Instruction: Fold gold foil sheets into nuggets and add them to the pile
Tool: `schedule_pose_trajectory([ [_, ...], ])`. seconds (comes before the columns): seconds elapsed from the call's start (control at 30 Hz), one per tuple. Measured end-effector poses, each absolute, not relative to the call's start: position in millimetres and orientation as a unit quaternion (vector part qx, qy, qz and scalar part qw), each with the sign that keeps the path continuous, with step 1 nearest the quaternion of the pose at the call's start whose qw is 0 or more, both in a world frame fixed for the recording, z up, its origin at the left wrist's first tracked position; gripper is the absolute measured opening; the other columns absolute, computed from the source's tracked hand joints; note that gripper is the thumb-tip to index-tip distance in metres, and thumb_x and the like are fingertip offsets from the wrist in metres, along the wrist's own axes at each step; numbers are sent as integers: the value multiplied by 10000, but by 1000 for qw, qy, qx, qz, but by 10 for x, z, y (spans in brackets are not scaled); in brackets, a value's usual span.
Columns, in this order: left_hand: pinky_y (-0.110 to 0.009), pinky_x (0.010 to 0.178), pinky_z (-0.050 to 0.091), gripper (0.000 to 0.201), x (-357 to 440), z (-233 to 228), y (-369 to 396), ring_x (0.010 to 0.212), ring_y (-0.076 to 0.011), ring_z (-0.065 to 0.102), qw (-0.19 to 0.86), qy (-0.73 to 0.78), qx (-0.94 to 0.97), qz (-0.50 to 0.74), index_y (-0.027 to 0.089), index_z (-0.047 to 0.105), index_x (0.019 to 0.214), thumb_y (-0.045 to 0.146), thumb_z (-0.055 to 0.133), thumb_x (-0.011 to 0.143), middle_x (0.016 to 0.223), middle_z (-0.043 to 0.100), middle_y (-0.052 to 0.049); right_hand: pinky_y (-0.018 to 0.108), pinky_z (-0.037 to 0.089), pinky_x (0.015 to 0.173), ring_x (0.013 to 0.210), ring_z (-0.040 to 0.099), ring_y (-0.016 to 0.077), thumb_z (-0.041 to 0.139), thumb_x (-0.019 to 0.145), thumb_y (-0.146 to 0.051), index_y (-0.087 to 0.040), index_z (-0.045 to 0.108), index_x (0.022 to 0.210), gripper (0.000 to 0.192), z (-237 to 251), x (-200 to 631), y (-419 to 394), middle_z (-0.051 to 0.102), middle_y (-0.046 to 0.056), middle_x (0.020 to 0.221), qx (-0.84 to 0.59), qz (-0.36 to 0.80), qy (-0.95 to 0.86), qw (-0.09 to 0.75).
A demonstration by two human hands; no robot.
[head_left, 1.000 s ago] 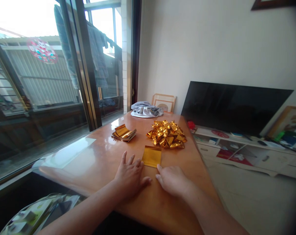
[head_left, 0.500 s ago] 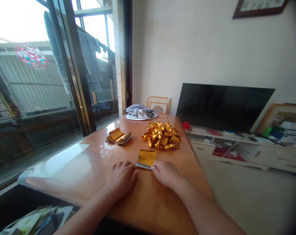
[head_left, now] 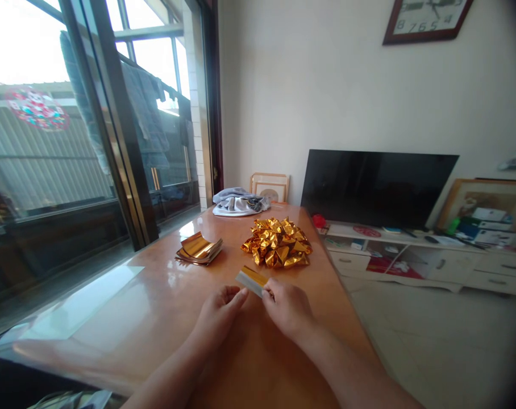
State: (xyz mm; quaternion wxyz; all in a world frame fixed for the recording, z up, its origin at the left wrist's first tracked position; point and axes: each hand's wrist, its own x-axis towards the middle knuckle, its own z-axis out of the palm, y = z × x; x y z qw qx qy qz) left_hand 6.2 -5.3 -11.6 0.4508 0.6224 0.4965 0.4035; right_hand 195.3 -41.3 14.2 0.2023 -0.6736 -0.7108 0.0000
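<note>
Sunlit and glossy, the wooden bench point(head_left: 164, 318) carries everything. Nearest, the left hand point(head_left: 217, 315) and right hand point(head_left: 287, 307) pinch one folded gold foil sheet point(head_left: 252, 279) between fingertips, lifted just off the surface. The slick foil could slip or crease crooked if either grip loosens. Beyond lie one stack of gold sheets point(head_left: 199, 249) and one heap of folded gold pieces point(head_left: 277, 243).

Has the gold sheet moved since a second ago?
Yes. The gold sheet has lifted off the table, held by both hands, closer to the foil pile.
</note>
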Motion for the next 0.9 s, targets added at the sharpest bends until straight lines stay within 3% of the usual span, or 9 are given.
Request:
schedule_pose_trajectory([
  [0.13, -294, 648, 530, 550, 204, -37, -77, 766, -220, 712, 541, 485, 561, 398, 163, 608, 901, 687, 698, 757, 832, 718, -60, 275, 321, 625, 783, 698, 181, 458, 1019, -344, -237, 656, 919, 247, 158, 1899, -475, 760, 17, 850, -642, -10, -737, 212],
  [0.23, -248, 576, 496, 513, 270, -17, -83, 701, -189, 702, 576, 468, 535, 402, 173, 593, 911, 645, 722, 757, 798, 708, -38, 278, 330, 638, 807, 701, 181, 467, 1009, -302, -228, 650, 902, 224, 159, 1872, -496, 762, 18, 886, -616, -18, -759, 210],
  [0.4, -226, 567, 501, 382, 314, -28, -135, 648, -157, 689, 613, 423, 504, 436, 190, 608, 971, 461, 760, 750, 783, 703, -10, 275, 355, 665, 842, 706, 187, 486, 997, -283, -234, 671, 906, 213, 143, 1859, -496, 764, 17, 898, -585, 2, -780, 222],
  [0.57, -223, 575, 495, 218, 302, -52, -108, 594, -129, 648, 604, 387, 522, 462, 185, 602, 957, 266, 661, 763, 752, 685, 8, 263, 392, 671, 825, 703, 184, 549, 975, -411, -272, 718, 985, 219, 118, 1886, -486, 768, 11, 914, -583, 75, -767, 258],
  [0.73, -258, 608, 466, 116, 149, -41, 22, 620, -157, 648, 447, 448, 637, 440, 189, 602, 911, 209, 550, 810, 722, 678, 5, 276, 461, 726, 814, 677, 194, 509, 988, -447, -235, 741, 990, 315, 28, 2022, -348, 749, 49, 916, -593, 134, -724, 327],
  [0.9, -348, 746, 430, 117, 4, 95, -55, 877, -246, 664, 21, 525, 782, 336, 226, 620, 971, 229, 518, 915, 934, 717, -46, 355, 519, 886, 990, 681, 249, 574, 937, -372, -219, 697, 1237, 359, -146, 2119, -153, 729, 91, 1150, -575, 255, -656, 416],
])
